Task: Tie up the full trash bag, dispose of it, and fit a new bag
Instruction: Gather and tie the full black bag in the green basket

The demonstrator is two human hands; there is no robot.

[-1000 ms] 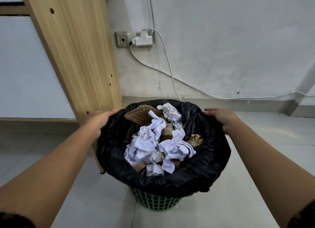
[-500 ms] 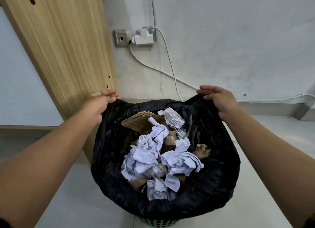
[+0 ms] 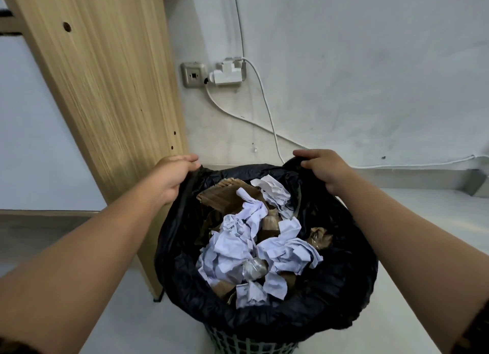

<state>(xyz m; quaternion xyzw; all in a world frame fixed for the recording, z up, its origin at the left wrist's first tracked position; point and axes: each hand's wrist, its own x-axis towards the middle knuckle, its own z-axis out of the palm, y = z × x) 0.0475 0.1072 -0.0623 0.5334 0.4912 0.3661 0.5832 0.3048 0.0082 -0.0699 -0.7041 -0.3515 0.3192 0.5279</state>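
Seemingly, bag (image 3: 344,287) in left grip (image 3: 172,179), right grip (image 3: 328,171)

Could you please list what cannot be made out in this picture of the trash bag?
Head view:
Green basket: mostly covered by the trash bag, cut off by the bottom edge.
Rubbish beneath the crumpled paper: buried.
Palms of left hand and right hand: turned away, gripping the bag's rim.
Print on the paper: too small.
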